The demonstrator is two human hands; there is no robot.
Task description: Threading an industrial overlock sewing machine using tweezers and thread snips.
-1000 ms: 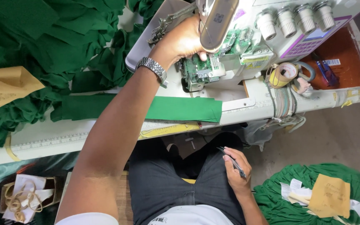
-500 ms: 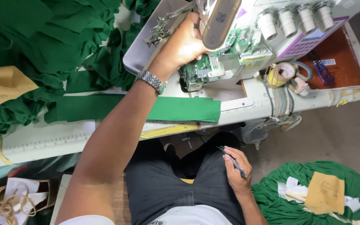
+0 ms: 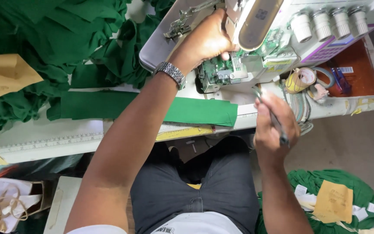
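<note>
Nearest, just in front of the sewing machine (image 3: 256, 21), grips slim dark tweezers (image 3: 275, 119) in the right hand (image 3: 273, 128), fingers curled shut round the shaft, tip aimed at the machine's opened lower mechanism (image 3: 219, 71). Leaves a flat green fabric strip (image 3: 195, 110) lying on the table edge, just in front of the machine and left of that hand. Reaches further in with the left hand (image 3: 206, 41), wristwatch (image 3: 172, 73) on the wrist, palm against the machine's front, thumb by the exposed parts; fingers tucked behind the machine head, so cannot tell how far closed or whether holding anything. Looks like fine threading or adjusting inside the mechanism; calls for a steady, precise tweezer tip among small parts. Shows thread cones (image 3: 325, 21) behind the machine.
</note>
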